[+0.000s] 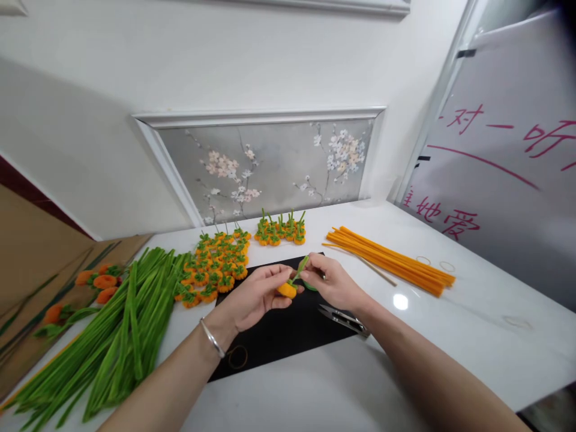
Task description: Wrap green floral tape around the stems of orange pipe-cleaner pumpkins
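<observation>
My left hand (265, 294), with a silver bangle at the wrist, pinches a small orange pipe-cleaner pumpkin (287, 290) over the black mat (279, 336). A green pipe-cleaner stem (300, 269) rises from the pumpkin's top. Close beside it, my right hand (330, 279) has its thumb and fingers pinched together at this green stem. Part of a green piece (310, 287) shows under the right fingers. Just below my right hand, metal thread snips (344, 319) lie at the mat's right edge, partly covered by the forearm.
Green pipe cleaners (130, 324) are heaped at left. Finished pumpkins (216, 264) stand behind the mat, with a second cluster (279, 231) farther back. An orange pipe-cleaner bundle (391, 258) and a thin stick (378, 271) lie at right. Orange flowers (105, 282) rest at far left.
</observation>
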`<state>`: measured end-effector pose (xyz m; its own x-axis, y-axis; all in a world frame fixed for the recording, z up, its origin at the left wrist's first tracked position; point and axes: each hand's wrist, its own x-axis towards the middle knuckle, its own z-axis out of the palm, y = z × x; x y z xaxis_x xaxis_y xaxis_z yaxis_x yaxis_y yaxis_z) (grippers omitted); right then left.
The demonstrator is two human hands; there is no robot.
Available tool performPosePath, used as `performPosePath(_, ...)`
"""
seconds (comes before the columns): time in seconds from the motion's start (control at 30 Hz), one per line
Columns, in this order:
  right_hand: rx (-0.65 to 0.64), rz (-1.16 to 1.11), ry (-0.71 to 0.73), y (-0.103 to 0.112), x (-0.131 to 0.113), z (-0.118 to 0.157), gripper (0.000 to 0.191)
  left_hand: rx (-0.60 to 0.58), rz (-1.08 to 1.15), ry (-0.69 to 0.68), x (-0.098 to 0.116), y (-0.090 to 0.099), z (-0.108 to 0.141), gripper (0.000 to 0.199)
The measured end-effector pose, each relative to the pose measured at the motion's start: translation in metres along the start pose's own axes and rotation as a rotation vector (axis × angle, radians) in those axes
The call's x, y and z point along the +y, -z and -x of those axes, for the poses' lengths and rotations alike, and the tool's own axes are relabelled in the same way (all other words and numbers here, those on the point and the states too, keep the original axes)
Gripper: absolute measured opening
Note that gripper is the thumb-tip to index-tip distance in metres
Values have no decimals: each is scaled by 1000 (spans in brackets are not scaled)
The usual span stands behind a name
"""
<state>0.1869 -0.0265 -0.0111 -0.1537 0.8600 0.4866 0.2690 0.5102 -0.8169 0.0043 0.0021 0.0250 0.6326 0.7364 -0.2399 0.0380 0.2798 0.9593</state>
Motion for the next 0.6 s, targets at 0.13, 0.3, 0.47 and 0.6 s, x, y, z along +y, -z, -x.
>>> performPosePath(0.13, 21, 3, -57, -6, 4, 0, 11, 149, -387, -217, -4, -6, -4, 22)
performPosePath(0.3, 15, -2, -91, -14, 8, 3, 13, 143, -575, -243, -6, -3, -9, 19)
performPosePath(0.47, -35, 27, -73, -16, 8, 5, 17, 1, -493, -83, -8, 9, -11, 20)
performPosePath(0.6, -70, 28, -97, -13, 7, 5, 10, -69, -417, -18, -10, 15, -12, 20)
